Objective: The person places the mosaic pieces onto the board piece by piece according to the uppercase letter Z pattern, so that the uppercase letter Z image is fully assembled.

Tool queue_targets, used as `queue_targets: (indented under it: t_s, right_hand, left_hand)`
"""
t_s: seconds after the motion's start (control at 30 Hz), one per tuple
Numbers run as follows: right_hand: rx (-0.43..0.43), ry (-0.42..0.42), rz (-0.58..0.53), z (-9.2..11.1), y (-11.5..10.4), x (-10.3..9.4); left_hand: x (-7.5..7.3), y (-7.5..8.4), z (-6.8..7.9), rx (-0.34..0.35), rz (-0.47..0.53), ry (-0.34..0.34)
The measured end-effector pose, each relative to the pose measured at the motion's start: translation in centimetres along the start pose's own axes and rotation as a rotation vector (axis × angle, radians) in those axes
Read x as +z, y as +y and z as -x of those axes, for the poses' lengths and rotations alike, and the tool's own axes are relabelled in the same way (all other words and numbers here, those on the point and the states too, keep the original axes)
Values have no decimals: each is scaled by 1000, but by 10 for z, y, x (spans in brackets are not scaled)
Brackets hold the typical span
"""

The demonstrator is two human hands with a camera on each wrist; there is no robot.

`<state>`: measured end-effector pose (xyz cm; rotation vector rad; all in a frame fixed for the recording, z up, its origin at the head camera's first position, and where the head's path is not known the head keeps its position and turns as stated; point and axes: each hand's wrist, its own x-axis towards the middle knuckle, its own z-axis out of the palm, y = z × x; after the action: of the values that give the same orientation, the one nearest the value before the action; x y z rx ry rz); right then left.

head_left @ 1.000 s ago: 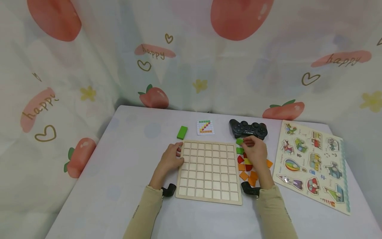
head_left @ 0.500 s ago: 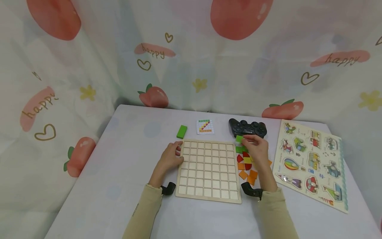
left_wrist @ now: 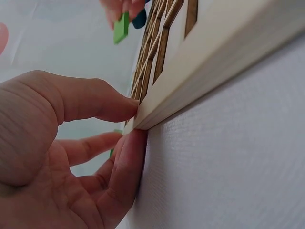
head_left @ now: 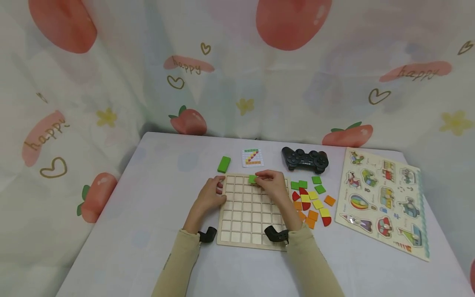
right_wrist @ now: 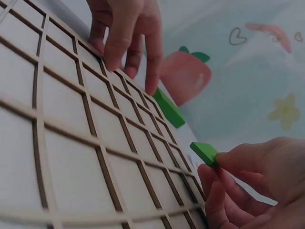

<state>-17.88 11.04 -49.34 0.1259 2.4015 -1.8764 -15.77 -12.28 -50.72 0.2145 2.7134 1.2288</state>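
Observation:
My right hand (head_left: 272,185) pinches a green square tile (head_left: 252,179) between thumb and fingertips, above the far rows of the wooden grid board (head_left: 237,246). In the right wrist view the green tile (right_wrist: 204,152) is tilted and apart from the grid. At the board's left edge, my left hand (head_left: 210,194) holds the rim, the thumb on top and the fingers against the side, as the left wrist view shows of that hand (left_wrist: 81,143). The board's cells that show hold no tiles; my right hand and forearm hide some of them.
Right of the board lie loose green tiles (head_left: 316,180), yellow tiles (head_left: 317,204), orange tiles (head_left: 329,200) and red rounded pieces (head_left: 326,221). Behind it are a green block (head_left: 224,164), a pattern card (head_left: 252,158) and a black game controller (head_left: 305,159). A picture puzzle board (head_left: 386,202) lies far right.
My right hand has moved left from the loose tiles to over the board, carrying the green tile. The left hand stays on the board's left edge.

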Motion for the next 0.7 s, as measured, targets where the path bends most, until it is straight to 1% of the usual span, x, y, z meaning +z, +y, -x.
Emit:
queue_targets:
  t_s: [0.13, 0.27, 0.33, 0.5, 0.7]
  right_hand:
    - [-40, -17, 44, -4, -6, 25]
    - [-85, 7, 144, -9, -9, 39]
    - [-98, 18, 208, -10, -9, 43]
    - [-98, 33, 309, -12, -6, 46]
    - [-115, 38, 357, -14, -6, 49]
  left_hand:
    - [-1, 0, 1, -15, 1, -6]
    - [-2, 1, 1, -18, -4, -15]
    - [-2, 0, 0, -18, -4, -18]
    - [-2, 2, 0, 2, -10, -15]
    - [-2, 1, -1, 0, -23, -20]
